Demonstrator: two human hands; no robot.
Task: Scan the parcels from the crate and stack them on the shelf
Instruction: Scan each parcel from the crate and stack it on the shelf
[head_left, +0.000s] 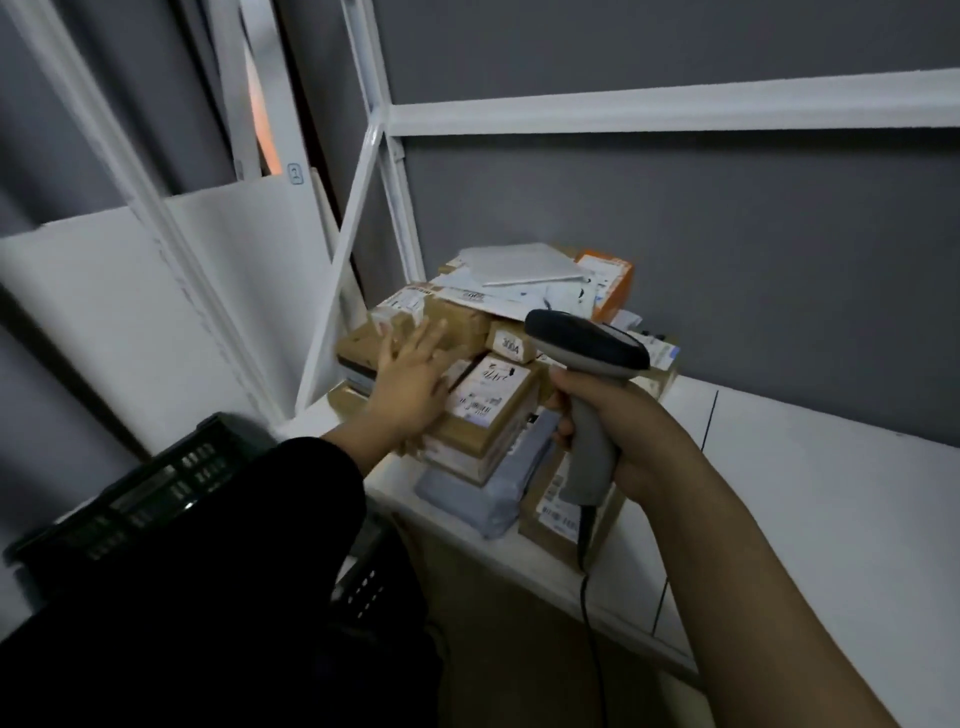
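Black sleeve (291, 519), closest to view, ends in entry 1: left hand (410, 374), laid flat on the parcel pile (467, 322), fingers (431, 332) straight and spread, gripping nothing. Entry 2: right hand (623, 441), fingers curled round the grey handle of a corded scanner (587, 343), its dark head raised just right of the left fingertips. Entry 3: brown parcel (488, 400), white barcode label up, touching the left hand on its right side. Entry 4: white shelf (805, 493), beneath the pile and both sets of fingers. Entry 5: black crate (156, 483), well back from the left fingers beside the sleeve, contents hidden. Step judged: stacking, with 1 parcel being settled into the pile. Next move likely calls for the left hand to reach into the crate, lift 1 parcel and turn its label toward the scanner.
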